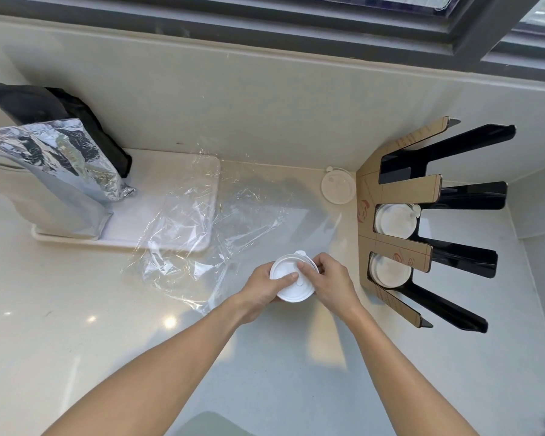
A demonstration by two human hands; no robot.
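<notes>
Tabletop [76, 325]: pale, glossy stone, running under a window sill.

Silver foil bag [51, 171]: stands upright at the far left on a white tray [158, 180]. Contents not visible. No label can be made out.

Black bag [76, 114]: directly behind the foil bag, leaning toward the wall. Contents not visible.

Clear plastic film [202, 234]: crumpled sheet lying partly over the tray's right end and partly on the tabletop, reaching toward the hands.

Cardboard cup carrier [368, 190]: at the right, brown card with black parts behind it. There are four openings. The two nearer ones each hold a cup with a white lid, upper carrier cup [395, 220] and lower carrier cup [389, 270]. The two farther ones show only black. The card carries red printed marks and lines of small text, too small to read.

Loose lid [338, 185]: white, round, flat on the tabletop just left of the carrier's far end.

White lidded cup [288, 286]: centre of view, between the film and the carrier, held in both hands. The lid covers the contents. No writing can be seen on it.

Left hand [261, 291]: wrapped round the cup's left side, thumb laid across the lid.

Right hand [331, 283]: fingers curled at the lid's right edge, thumb tip pressing on the lid top.
</notes>
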